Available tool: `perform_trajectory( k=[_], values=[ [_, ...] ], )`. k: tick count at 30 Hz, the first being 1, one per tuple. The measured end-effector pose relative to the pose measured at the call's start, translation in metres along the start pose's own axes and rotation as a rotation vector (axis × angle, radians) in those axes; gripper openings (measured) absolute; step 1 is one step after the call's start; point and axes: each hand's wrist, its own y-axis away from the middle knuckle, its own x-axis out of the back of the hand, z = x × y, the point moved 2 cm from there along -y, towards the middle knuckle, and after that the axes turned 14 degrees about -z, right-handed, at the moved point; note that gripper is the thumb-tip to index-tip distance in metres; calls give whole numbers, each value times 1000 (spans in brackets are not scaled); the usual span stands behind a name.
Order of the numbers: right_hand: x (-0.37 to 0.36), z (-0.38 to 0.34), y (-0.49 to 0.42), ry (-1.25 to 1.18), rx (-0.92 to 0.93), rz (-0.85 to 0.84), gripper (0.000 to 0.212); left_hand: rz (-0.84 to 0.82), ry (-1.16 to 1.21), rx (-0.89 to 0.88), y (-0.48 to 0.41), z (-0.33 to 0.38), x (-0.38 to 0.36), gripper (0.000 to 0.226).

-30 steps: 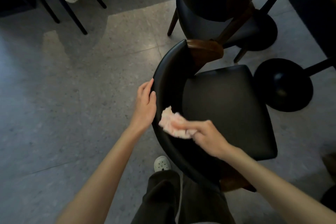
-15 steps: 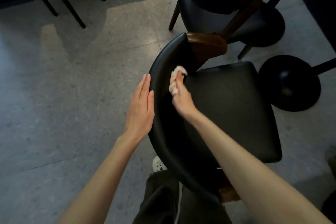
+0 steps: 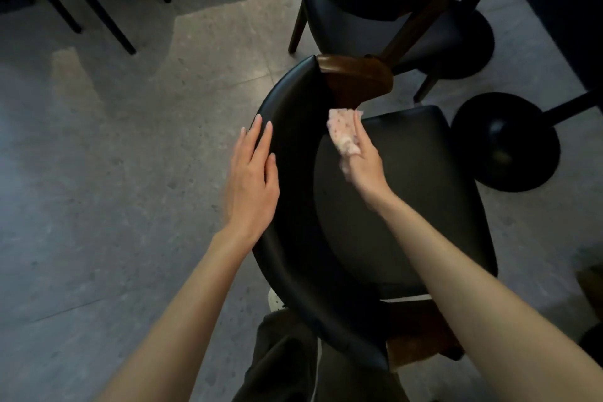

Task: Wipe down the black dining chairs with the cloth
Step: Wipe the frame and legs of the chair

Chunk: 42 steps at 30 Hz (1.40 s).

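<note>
Mid-wipe on the nearest chair. The step in hand looks like the inner face of the curved black padded backrest (image 3: 290, 127), right up at its far end where it meets the brown wooden arm tip (image 3: 355, 78).

The right hand (image 3: 365, 163) has the crumpled pink speckled cloth (image 3: 342, 130) bunched in its grip, one finger stretched along it and pressing it to the padding. Taking the flat black seat cushion (image 3: 408, 189) as the clock centre, the cloth sits at about 10 o'clock. The forearm reaches in across the seat from 5 o'clock, wrist fairly straight.

The left hand (image 3: 253, 183) isn't gripping anything. It lies flat, fingers straight and pointing to 12, against the outer side of the backrest at 9 o'clock – bracing the chair, I'd guess.

Next move, as I read it: drag the cloth back down the curve toward the body, or drop onto the seat, which looks untouched but honestly can't tell. Needs steady pressure while the other hand steadies the chair.

A second black chair (image 3: 368, 19) waits at 12 o'clock – so the job looks far from done. A round black table base (image 3: 505, 140) is at 2.
</note>
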Motion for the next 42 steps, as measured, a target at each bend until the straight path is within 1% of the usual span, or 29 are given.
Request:
perform_trajectory(
  k=[2, 4, 8, 9, 11, 14, 16, 17, 18, 19, 20, 22, 24, 26, 28, 30, 31, 32, 34, 36, 38, 40, 42],
  values=[
    [-15, -1, -40, -86, -39, -5, 55, 4, -18, 2, 0, 0, -1, 51],
    [-34, -4, -65, -120, -74, 5, 54, 10, -26, 1, 1, -1, -1, 51],
    [-59, 3, -61, 11, -114, 12, 59, 32, 1, -10, -1, -2, -2, 51],
    [-62, 13, -50, 61, -133, -32, 61, 39, 6, -12, -1, -3, -2, 50],
    [-72, 35, -20, 141, -205, -171, 71, 41, 21, -10, -1, -3, -2, 50],
    [-75, 63, 26, 264, -235, -345, 82, 37, 39, -6, -2, -3, -2, 50],
    [-61, 72, 51, 342, -268, -486, 79, 28, 83, -11, -2, -4, -1, 49],
    [-52, 72, 60, 368, -271, -534, 73, 17, 123, -17, -1, -4, 0, 49],
    [-44, 68, 67, 384, -239, -541, 65, 5, 171, -24, 1, -6, 1, 48],
    [-38, 60, 69, 367, -184, -490, 55, -1, 217, -31, 3, -7, 2, 49],
    [-33, 47, 66, 306, -132, -400, 48, -2, 256, -32, 6, -9, 5, 49],
    [-27, 14, 48, 171, -8, -211, 41, -3, 314, -6, 12, -16, 9, 50],
    [-27, -27, 13, 93, 136, -113, 43, -35, 425, 31, 17, -22, 13, 53],
    [-33, -67, -29, 90, 216, -63, 49, -89, 577, 55, 20, -26, 17, 55],
    [-46, -86, -57, 149, 158, -16, 62, -128, 652, 68, 23, -28, 21, 55],
    [-59, -89, -59, 229, 57, 9, 81, -142, 657, 82, 24, -30, 22, 55],
    [-64, -88, -51, 246, 50, 0, 84, -135, 644, 86, 24, -32, 22, 54],
    [-68, -86, -40, 244, 58, -26, 83, -127, 622, 93, 24, -33, 21, 54],
    [-77, -75, -11, 268, 90, -103, 75, -116, 602, 100, 24, -33, 19, 54],
    [-90, -62, 27, 272, 161, -175, 67, -125, 628, 112, 26, -31, 19, 52],
    [-96, -53, 71, 225, 199, -272, 58, -155, 675, 122, 28, -28, 22, 50],
    [-89, -44, 108, 224, 196, -389, 50, -198, 778, 140, 31, -30, 26, 48],
    [-71, -38, 134, 301, 132, -496, 51, -233, 832, 147, 39, -31, 29, 49]
  ],
)
